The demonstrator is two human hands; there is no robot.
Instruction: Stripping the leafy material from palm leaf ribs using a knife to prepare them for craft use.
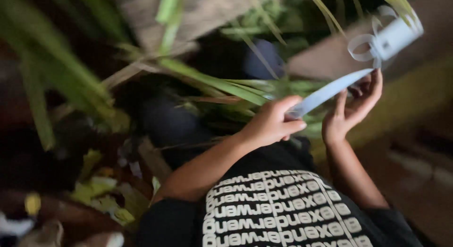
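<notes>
**Two hands on a pale strip, leaves all around**

A long pale strip (330, 90) — white to bluish in this dim light, flat like a ribbon or a cut leaf blade — runs on a slant between the person's two hands. The left hand (273, 122) is closed on its lower end, fingers curled over and thumb pressed against the strip just where it stops. The right hand (351, 105) is half open, palm turned toward the camera, fingers raised and spread; its fingertips touch the strip's upper stretch, but blur hides whether they actually pinch it or only steady it.

Above the right hand the strip leads up to a white coiled piece (387, 39) with looped bands on its left side, sitting near the top right corner of the view. It is smeared by motion, so its exact make cannot be told.

Behind the hands lies a loose heap of long green leaves (212, 82), some crossing just under the left hand. More blurred green blades (42, 86) fill the left side, close to the camera. Lower left, yellowish scraps (101, 190) lie on a dark floor. The person's black shirt (278, 209) with white lettering fills the bottom of the frame, both bare forearms reaching up from it.
</notes>
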